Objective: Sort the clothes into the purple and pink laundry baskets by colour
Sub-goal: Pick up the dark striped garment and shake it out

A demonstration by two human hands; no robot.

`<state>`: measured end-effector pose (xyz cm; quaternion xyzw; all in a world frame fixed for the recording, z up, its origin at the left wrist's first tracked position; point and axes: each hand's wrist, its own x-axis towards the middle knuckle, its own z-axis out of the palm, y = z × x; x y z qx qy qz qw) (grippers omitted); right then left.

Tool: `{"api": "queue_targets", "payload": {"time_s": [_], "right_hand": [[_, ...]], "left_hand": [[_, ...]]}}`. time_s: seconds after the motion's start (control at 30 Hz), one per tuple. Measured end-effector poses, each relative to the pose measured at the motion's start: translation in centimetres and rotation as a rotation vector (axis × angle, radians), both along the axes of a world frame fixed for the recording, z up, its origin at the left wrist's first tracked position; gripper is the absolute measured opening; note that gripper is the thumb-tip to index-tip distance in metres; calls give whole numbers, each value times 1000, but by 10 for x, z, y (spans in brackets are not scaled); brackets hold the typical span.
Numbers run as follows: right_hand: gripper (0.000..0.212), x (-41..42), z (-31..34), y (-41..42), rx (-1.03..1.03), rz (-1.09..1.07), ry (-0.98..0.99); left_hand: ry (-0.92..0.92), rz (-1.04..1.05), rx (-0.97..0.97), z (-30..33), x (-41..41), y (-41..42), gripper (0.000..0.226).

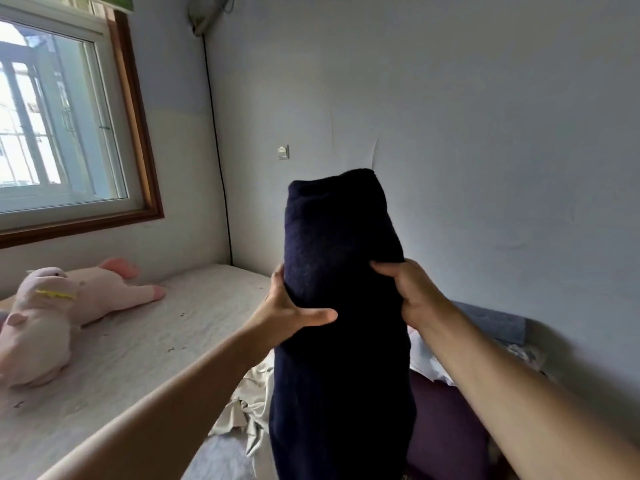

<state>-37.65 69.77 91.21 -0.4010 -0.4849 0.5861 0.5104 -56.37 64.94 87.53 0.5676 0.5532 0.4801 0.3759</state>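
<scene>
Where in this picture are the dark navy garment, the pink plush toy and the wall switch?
dark navy garment point(341, 271): head view, middle of the raised fabric.
pink plush toy point(52, 317): head view, its body, on the bed.
wall switch point(283, 152): head view, the plate's centre.

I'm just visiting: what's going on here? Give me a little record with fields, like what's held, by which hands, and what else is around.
held item: dark navy garment, lifted upright in front of the wall
left hand: grips the garment's left side, thumb across the front
right hand: grips its right side
beneath: pale clothes and a purple item, loosely piled
on the bed: pink plush toy
baskets: not clearly visible
</scene>
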Motion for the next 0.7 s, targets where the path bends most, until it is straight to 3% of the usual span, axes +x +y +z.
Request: {"api": "queue_targets", "payload": {"time_s": [0.07, 0.13, 0.37, 0.47, 0.53, 0.6, 0.7], "right_hand": [[12, 11, 5, -1, -67, 41, 48], [13, 22, 6, -1, -104, 55, 86], [25, 58, -6, 13, -117, -8, 60], [59, 80, -25, 19, -68, 115, -48], [93, 95, -44, 21, 15, 186, -234], [116, 107, -62, 21, 84, 209, -381], [150, 122, -85, 18, 106, 216, -612]], "left_hand": [[-69, -153, -58, -2, -1, 2, 101], [-104, -248, -119, -2, 3, 5, 85], [-281, -176, -188, -13, 46, 20, 39], [-334, -58, -208, -24, 65, 29, 40], [-356, -1, -224, -31, 78, 36, 42], [-347, 47, -221, -36, 89, 43, 29], [-334, 93, -259, -47, 104, 57, 29]]}}
